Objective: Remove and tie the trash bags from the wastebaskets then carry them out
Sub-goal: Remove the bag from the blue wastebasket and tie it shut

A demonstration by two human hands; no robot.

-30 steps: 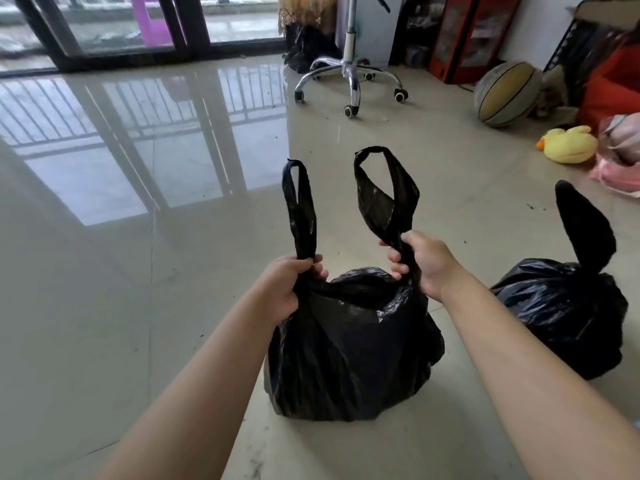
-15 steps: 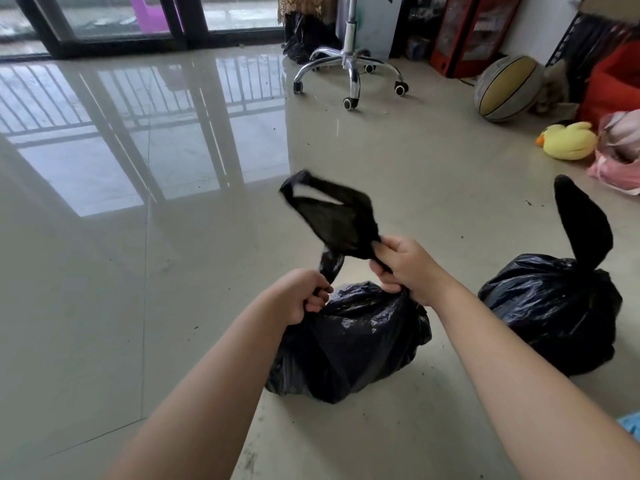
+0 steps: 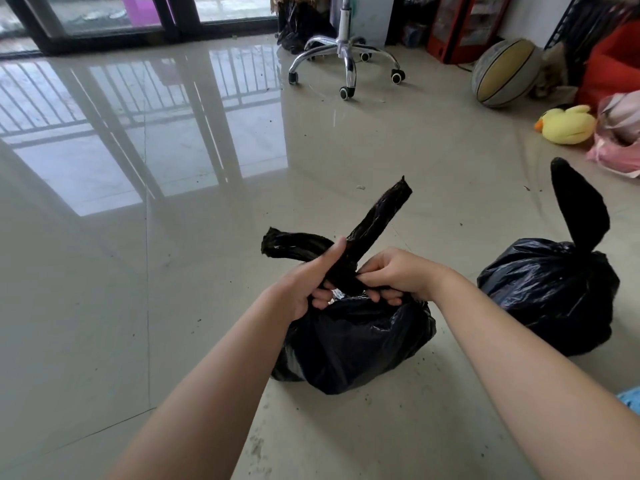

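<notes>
A full black trash bag (image 3: 353, 344) sits on the tiled floor in front of me. Its two handle strips (image 3: 377, 220) are crossed above its mouth, one pointing up to the right, the other lying to the left. My left hand (image 3: 308, 278) grips the crossing point, thumb laid along a strip. My right hand (image 3: 398, 271) pinches the strips from the right, fingers curled under them. A second black trash bag (image 3: 547, 292) stands to the right, closed, with one flap sticking up.
A chrome chair base (image 3: 346, 60) on castors stands at the back. A basketball (image 3: 502, 72), a yellow plush duck (image 3: 568, 124), a pink bag (image 3: 620, 140) and red items lie along the right. Glass doors (image 3: 104, 19) line the far wall. Glossy floor stretches left.
The two handles stood upright and apart, one in each hand. They have been brought together and crossed, and both hands have come down close over the bag's mouth.
</notes>
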